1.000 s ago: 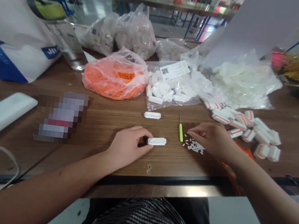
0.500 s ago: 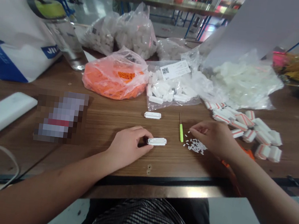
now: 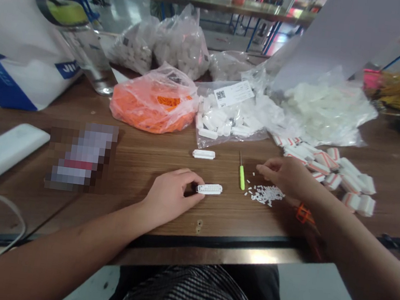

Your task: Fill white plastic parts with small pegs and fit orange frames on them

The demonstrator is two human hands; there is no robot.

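Because the tiny white pins [image 3: 263,195] are lying loose on the wooden table [image 3: 140,162], a careless brush from the right hand [image 3: 287,176] could scatter them, and some might roll away or drop off the table's edge. That hand is hovering just above the pile, its fingers curled and reaching forward, though the view does not show whether they are pinching a pin. The left hand [image 3: 170,197] is resting on the table near the edge, its fingers closed on one end of a white plastic block [image 3: 210,189] and holding it down. If that hold slackens, the block could slide or tip, and any pins sitting in its holes could fall out. A green-handled pick [image 3: 242,178] is lying between the block and the pile, where a stray finger could knock it.
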